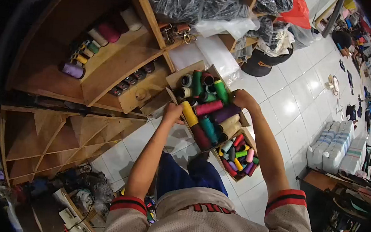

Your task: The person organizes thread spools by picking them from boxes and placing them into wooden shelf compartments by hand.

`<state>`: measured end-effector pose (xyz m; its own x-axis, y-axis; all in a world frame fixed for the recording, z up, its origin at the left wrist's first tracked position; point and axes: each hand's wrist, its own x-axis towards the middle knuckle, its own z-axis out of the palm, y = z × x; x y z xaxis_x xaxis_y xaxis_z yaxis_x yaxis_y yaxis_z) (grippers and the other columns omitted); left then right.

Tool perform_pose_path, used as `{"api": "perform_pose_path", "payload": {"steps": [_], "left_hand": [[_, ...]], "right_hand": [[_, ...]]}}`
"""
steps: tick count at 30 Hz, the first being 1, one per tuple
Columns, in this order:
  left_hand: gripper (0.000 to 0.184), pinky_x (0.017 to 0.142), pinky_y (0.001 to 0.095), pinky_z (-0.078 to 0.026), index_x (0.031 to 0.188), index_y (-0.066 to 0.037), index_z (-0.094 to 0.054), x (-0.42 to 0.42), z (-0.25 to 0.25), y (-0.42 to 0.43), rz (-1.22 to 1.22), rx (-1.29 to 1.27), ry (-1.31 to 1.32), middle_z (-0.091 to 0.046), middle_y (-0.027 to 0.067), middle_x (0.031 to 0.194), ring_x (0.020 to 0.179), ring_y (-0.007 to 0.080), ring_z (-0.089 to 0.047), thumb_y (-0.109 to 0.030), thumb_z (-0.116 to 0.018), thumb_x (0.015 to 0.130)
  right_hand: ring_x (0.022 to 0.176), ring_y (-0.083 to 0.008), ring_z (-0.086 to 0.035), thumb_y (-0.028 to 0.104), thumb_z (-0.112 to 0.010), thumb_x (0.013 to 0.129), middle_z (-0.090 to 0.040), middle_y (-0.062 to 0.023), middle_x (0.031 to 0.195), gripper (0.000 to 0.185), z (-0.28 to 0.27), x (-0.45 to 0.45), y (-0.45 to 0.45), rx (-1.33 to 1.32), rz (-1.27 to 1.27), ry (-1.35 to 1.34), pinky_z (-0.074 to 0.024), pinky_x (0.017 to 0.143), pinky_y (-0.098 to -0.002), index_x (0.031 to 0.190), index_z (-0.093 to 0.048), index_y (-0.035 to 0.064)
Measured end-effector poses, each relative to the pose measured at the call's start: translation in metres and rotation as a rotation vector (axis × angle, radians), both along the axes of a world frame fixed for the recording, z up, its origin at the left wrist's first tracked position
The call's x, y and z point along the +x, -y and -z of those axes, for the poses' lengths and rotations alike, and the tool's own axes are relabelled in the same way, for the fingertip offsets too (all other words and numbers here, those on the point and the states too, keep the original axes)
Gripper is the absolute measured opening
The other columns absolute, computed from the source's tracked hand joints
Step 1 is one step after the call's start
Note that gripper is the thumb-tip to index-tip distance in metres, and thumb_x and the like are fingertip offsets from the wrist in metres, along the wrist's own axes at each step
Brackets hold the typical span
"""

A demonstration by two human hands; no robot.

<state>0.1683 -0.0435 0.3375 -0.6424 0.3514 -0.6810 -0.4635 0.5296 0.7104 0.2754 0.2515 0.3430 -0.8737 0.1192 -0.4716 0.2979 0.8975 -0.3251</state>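
A cardboard box [177, 77] full of large thread spools is held in front of me between both hands. My left hand [173, 113] is closed on its left side, beside a yellow thread spool [189, 113]. Around the right edge, my right hand [244, 99] is closed, near a purple thread spool [225, 114]. Pink [209, 108], green, teal, maroon and beige spools fill the box, some upright and some lying down. Below its near right corner is a smaller box [236, 178] of small colourful spools; what supports it is hidden.
On the left, a wooden shelf [114, 77] carries a row of thread spools. Black plastic bags [194, 5] fill the shelf above the box. A wooden rack [43, 148] with slanted dividers stands lower left. Wrapped white bundles [333, 145] sit at the right on the tiled floor [286, 108].
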Motion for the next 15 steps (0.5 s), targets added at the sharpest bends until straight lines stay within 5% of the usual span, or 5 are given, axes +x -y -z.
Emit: {"api": "perform_pose_path", "payload": {"steps": [4, 8, 12, 15], "left_hand": [[0.039, 0.060, 0.0378, -0.059, 0.110, 0.002, -0.053, 0.010, -0.004, 0.006, -0.041, 0.084, 0.103, -0.058, 0.0161, 0.098, 0.079, 0.0291, -0.064, -0.030, -0.051, 0.086], [0.035, 0.065, 0.0383, -0.059, 0.113, -0.001, -0.051, 0.013, 0.005, 0.022, -0.052, 0.216, 0.111, -0.058, 0.0150, 0.105, 0.082, 0.0278, -0.065, -0.026, -0.048, 0.090], [0.036, 0.065, 0.0384, -0.059, 0.119, -0.001, -0.049, 0.020, 0.020, 0.024, -0.150, 0.170, 0.076, -0.058, 0.0128, 0.104, 0.089, 0.0267, -0.063, -0.020, -0.050, 0.089], [0.042, 0.070, 0.0377, -0.057, 0.126, 0.000, -0.044, 0.032, 0.010, 0.025, -0.145, 0.059, -0.113, -0.058, 0.0157, 0.108, 0.097, 0.0280, -0.061, -0.017, -0.050, 0.088]], "right_hand": [[0.086, -0.0372, -0.064, 0.026, -0.055, 0.079, -0.065, -0.0244, 0.093, 0.044, 0.010, 0.010, 0.002, 0.018, 0.043, -0.108, -0.0511, 0.076, -0.0409, 0.115, -0.057, -0.0003], [0.084, -0.0308, -0.066, 0.033, -0.068, 0.076, -0.066, -0.0235, 0.087, 0.056, 0.007, 0.022, 0.012, -0.065, 0.443, -0.257, -0.0515, 0.077, -0.0367, 0.115, -0.056, -0.0038], [0.086, -0.0264, -0.066, 0.020, -0.070, 0.073, -0.067, -0.0207, 0.094, 0.045, -0.019, 0.026, 0.010, -0.279, 0.543, -0.304, -0.0525, 0.076, -0.0347, 0.111, -0.060, -0.0022], [0.096, -0.0328, -0.060, 0.009, -0.063, 0.074, -0.065, -0.0185, 0.100, 0.033, -0.044, 0.045, 0.036, -0.228, 0.267, -0.653, -0.0476, 0.086, -0.0376, 0.106, -0.064, 0.0037]]}}
